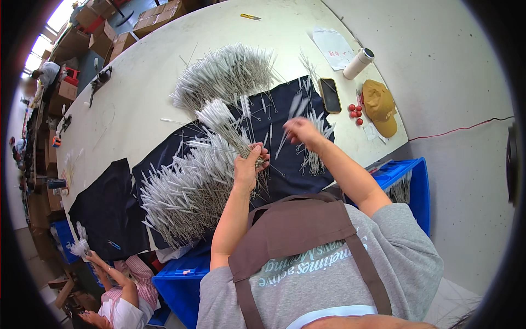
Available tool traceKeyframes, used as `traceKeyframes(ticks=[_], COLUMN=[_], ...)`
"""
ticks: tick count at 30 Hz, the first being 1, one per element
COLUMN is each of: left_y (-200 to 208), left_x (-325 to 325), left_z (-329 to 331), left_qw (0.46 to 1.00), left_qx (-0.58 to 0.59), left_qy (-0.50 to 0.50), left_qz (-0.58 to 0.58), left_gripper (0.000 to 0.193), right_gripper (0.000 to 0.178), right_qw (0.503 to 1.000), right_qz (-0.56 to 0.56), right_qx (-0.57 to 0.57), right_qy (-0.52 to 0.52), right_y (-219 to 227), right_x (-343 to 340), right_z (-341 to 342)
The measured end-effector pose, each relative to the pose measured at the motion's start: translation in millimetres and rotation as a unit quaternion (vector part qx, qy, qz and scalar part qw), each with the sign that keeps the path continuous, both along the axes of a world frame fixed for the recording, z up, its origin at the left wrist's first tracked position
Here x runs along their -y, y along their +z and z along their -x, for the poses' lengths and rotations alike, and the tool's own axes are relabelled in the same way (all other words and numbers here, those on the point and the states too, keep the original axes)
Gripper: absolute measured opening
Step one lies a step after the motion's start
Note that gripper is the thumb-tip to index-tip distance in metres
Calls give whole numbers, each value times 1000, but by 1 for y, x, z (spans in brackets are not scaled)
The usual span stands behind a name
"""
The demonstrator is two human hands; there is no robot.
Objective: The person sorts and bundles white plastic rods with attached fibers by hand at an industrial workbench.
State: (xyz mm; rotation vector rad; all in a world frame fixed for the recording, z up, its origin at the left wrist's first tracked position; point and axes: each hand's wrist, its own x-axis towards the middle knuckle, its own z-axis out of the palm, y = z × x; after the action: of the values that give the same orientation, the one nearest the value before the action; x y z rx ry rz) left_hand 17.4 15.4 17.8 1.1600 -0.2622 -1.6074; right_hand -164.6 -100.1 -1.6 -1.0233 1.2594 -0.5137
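Observation:
My left hand (252,161) is closed round the wire handles of a thick bundle of white-bristled straw brushes (218,117), their heads fanned up and to the left. To its right, over the dark cloth (282,164), my right hand (303,133) is pinched and smeared by motion. Blurred white brushes (296,105) show at its fingertips, apparently gripped there. Just right of that hand lies a small pile of brushes (315,156). A large heap of brushes (189,189) spreads left of my left forearm, and another heap (227,74) lies beyond the bundle.
A phone (330,95), a white bottle (359,64), a tan cap (379,108) and red balls (356,112) are at the right. Blue bins (419,192) stand below the table edge (378,163). At lower left a co-worker (129,290) holds brushes over dark cloth.

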Motion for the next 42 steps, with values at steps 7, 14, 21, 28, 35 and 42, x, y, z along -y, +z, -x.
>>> traceKeyframes(ticks=[7, 14, 21, 28, 35, 42], left_y=[3, 5, 0, -7, -14, -14], left_x=[-1, 7, 4, 7, 5, 5], left_z=[8, 20, 19, 24, 20, 21], left_qw=[995, 985, 985, 993, 997, 998], left_qx=[-19, -79, -138, -88, -58, -41], left_qy=[-94, -126, -71, -22, -13, -22], left_qz=[39, 85, 77, 77, 42, 50], left_gripper=[20, 40, 32, 23, 21, 21], right_gripper=[45, 18, 14, 10, 11, 13], right_qw=[978, 989, 988, 985, 983, 983], right_qz=[23, 32, 32, 21, -11, -1], right_qx=[139, 138, 148, 172, 186, 186], right_qy=[155, 41, 10, 8, 2, 8], right_y=[55, 60, 51, 39, 34, 30], right_x=[-15, -20, -22, -24, -27, -27], right_z=[-35, -40, -37, -38, -40, -39])
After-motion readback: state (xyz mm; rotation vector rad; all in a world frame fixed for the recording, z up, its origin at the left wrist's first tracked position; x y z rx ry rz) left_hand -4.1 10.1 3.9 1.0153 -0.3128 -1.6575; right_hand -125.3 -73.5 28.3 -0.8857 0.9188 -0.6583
